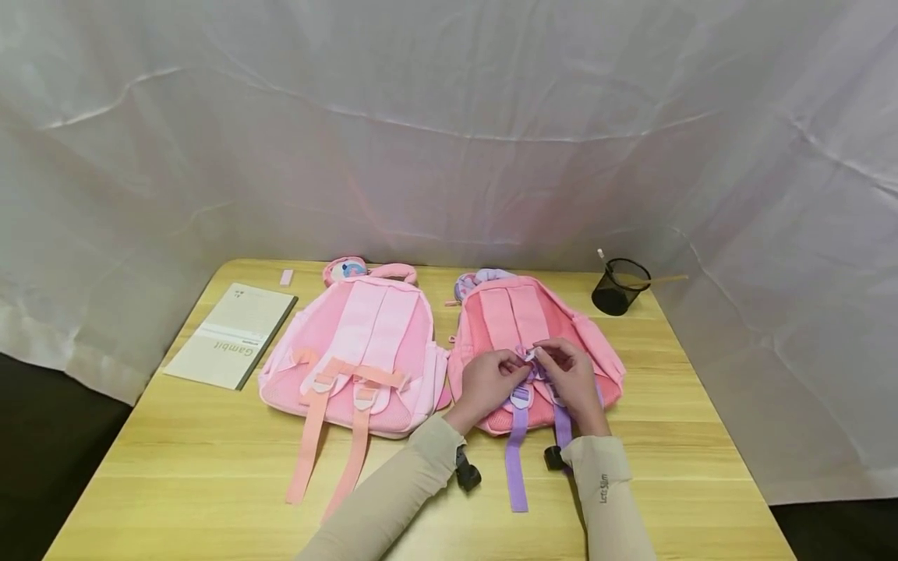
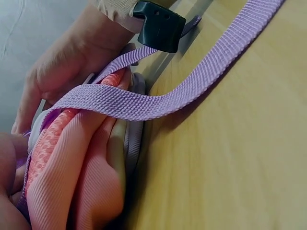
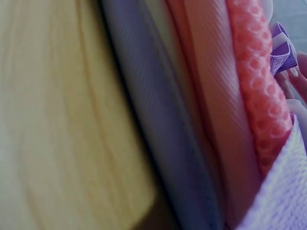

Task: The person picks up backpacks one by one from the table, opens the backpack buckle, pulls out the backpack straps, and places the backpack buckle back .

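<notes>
A coral-pink backpack [image 1: 510, 315] lies straps-up on the table, with purple webbing [image 1: 517, 460] trailing toward the front edge. Over its lower middle, my left hand [image 1: 486, 386] pinches one side of a small white buckle [image 1: 529, 355] on a purple strap. From the other side my right hand [image 1: 577, 383] pinches it too, thumb and forefinger meeting close to the left fingertips. The right wrist view catches a folded purple strap [image 3: 284, 57] beside fingertips. In the left wrist view, the backpack's edge partly hides the fingers.
To the left lies a light-pink backpack [image 1: 382, 327] with orange straps [image 1: 309, 452]. Farther left are a notebook [image 1: 231, 335] and a small pink eraser-like block [image 1: 286, 277]. A black mesh pen cup [image 1: 613, 296] stands at the back right, near the grey curtain [image 1: 435, 140].
</notes>
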Demonstrator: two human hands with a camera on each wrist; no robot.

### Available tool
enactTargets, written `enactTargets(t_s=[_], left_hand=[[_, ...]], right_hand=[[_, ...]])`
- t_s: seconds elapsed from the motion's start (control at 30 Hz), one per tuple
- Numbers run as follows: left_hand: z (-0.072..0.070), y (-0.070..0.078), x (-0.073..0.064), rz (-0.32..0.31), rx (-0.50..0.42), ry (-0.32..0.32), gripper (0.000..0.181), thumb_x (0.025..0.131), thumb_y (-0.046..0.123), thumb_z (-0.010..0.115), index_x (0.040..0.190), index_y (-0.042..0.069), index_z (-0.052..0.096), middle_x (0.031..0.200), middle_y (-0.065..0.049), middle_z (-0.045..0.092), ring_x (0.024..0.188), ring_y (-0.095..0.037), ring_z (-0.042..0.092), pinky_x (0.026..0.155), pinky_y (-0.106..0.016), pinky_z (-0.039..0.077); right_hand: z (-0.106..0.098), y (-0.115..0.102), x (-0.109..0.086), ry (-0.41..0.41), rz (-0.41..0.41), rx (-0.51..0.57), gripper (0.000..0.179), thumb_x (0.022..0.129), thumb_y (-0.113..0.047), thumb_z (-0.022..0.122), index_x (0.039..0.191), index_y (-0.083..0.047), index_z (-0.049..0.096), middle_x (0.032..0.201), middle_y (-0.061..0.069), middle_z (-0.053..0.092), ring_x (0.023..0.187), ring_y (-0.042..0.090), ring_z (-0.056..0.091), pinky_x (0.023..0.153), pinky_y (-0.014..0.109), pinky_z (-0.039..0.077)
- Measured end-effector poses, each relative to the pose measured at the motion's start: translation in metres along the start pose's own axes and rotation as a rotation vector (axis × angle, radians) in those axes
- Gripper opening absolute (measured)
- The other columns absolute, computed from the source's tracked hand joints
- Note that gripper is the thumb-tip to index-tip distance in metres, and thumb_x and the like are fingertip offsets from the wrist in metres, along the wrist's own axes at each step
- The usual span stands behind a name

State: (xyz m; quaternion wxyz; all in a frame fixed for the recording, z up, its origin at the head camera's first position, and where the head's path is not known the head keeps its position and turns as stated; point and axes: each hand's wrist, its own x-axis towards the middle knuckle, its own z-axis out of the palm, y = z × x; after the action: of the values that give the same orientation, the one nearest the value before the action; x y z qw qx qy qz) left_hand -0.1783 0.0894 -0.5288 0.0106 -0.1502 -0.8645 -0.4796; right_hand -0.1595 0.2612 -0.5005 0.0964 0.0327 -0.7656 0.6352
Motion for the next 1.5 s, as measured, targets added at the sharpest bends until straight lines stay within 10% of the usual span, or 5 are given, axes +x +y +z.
enactTargets(t_s=[0.3,1.5], left_hand=[[0.001,0.0,0.0,0.005,-0.002,0.008,0.014,0.092,0.039,0.078,0.099,0.026,0.08,0.084,0.013,0.075,0.068,0.006,0.058,0.068,-0.017,0.044],[0.003,0.0,-0.002,0.159,0.048,0.024,0.005,0.086,0.029,0.082,0.09,0.027,0.08,0.082,0.014,0.073,0.07,0.005,0.059,0.066,-0.017,0.042]], right_hand=[[-0.004,0.032,0.007,0.047,-0.037,0.07,0.025,0.099,-0.01,0.069,0.115,0.01,0.068,0.095,-0.009,0.075,0.086,0.005,0.071,0.077,0.018,0.056],[-0.004,0.03,0.008,0.132,-0.077,0.195,0.026,0.097,-0.001,0.07,0.113,0.018,0.064,0.094,-0.006,0.076,0.086,0.006,0.072,0.08,0.019,0.058]])
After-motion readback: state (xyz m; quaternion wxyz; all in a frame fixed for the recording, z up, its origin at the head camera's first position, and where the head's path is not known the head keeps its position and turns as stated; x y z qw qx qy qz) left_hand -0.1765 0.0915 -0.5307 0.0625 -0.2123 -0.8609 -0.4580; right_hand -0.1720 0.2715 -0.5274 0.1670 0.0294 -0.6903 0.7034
